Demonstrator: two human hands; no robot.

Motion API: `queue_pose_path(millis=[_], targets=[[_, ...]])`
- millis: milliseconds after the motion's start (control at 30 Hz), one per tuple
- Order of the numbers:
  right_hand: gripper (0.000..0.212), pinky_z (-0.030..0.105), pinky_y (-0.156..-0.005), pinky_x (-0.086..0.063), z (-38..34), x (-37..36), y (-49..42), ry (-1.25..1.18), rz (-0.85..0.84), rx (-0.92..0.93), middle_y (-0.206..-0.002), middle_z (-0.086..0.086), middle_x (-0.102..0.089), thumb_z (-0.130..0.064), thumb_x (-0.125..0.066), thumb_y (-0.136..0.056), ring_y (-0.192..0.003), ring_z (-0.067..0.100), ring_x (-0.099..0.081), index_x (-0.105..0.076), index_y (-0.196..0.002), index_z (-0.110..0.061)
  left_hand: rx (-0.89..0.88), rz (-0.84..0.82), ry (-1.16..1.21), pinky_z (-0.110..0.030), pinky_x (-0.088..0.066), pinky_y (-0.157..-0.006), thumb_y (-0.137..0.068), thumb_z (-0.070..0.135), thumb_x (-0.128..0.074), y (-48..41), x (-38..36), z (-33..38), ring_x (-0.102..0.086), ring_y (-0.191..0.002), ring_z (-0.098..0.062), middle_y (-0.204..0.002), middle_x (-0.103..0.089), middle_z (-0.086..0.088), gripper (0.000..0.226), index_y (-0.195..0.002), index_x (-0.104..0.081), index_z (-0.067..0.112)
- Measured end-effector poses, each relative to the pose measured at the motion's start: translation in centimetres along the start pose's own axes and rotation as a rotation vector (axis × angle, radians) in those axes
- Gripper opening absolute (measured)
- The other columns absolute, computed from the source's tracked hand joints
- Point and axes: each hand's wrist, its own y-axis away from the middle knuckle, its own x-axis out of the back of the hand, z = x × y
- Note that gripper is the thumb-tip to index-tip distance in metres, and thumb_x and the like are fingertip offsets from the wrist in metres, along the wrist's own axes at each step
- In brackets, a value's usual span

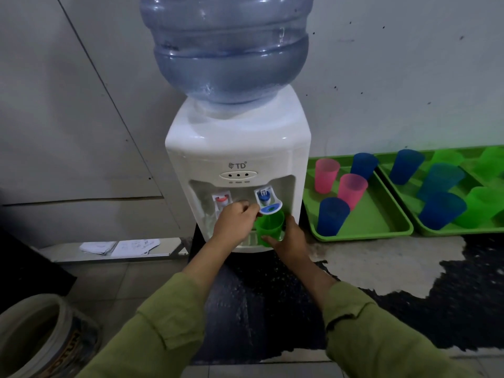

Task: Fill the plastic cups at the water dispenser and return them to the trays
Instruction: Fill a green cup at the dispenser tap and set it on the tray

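Note:
A white water dispenser (237, 148) stands against the wall with a big blue bottle (229, 47) on top. My right hand (289, 241) grips a green plastic cup (268, 227) directly under the blue tap (268, 204). My left hand (236, 222) reaches in beside it, fingers curled on the edge of the blue tap's white lever. The red tap (222, 201) is just left of that hand. To the right, a green tray (381, 227) holds pink and blue cups; a second green tray (463, 230) holds blue and green cups.
Both trays lie on a worn dark floor surface right of the dispenser. A round bucket (41, 336) sits at the bottom left. Papers (120, 246) lie on a low ledge left of the dispenser. A grey wall closes the back.

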Motion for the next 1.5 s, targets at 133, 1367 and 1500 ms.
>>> queue_pose_path(millis=[133,1367,1500], targets=[[0.072,0.030,-0.083,-0.045,-0.1,0.0,-0.2,0.001,-0.007,-0.003,-0.118,0.014,-0.062,-0.022,-0.083,-0.065,-0.107,0.031,-0.059,-0.046,-0.125,-0.006,-0.018,-0.026,-0.030,-0.048,-0.051,-0.082,-0.076,0.037,-0.047,-0.2,0.3,-0.1,-0.064,-0.081,-0.031,-0.077,-0.069,-0.013,0.029,-0.062,-0.062,0.016],[0.066,0.018,-0.075,-0.044,-0.5,-0.8,-0.5,-0.167,-0.027,-0.063,-0.108,0.001,-0.066,-0.023,-0.085,-0.063,-0.101,0.018,-0.062,-0.049,-0.117,-0.010,0.031,-0.011,0.028,-0.020,-0.043,-0.058,-0.086,0.022,-0.064,-1.1,-2.1,-3.4,-0.053,-0.055,-0.005,-0.060,-0.061,0.004,0.022,-0.064,-0.061,0.018],[0.067,0.020,-0.075,-0.044,-0.6,-0.6,-0.5,-0.154,-0.043,-0.076,-0.109,-0.001,-0.065,-0.028,-0.085,-0.063,-0.101,0.017,-0.061,-0.048,-0.118,-0.012,0.029,0.008,-0.098,-0.030,-0.047,-0.073,-0.088,0.028,-0.060,-1.4,-2.9,-3.9,-0.062,-0.077,-0.022,-0.083,-0.068,-0.007,0.016,-0.083,-0.065,0.013]])
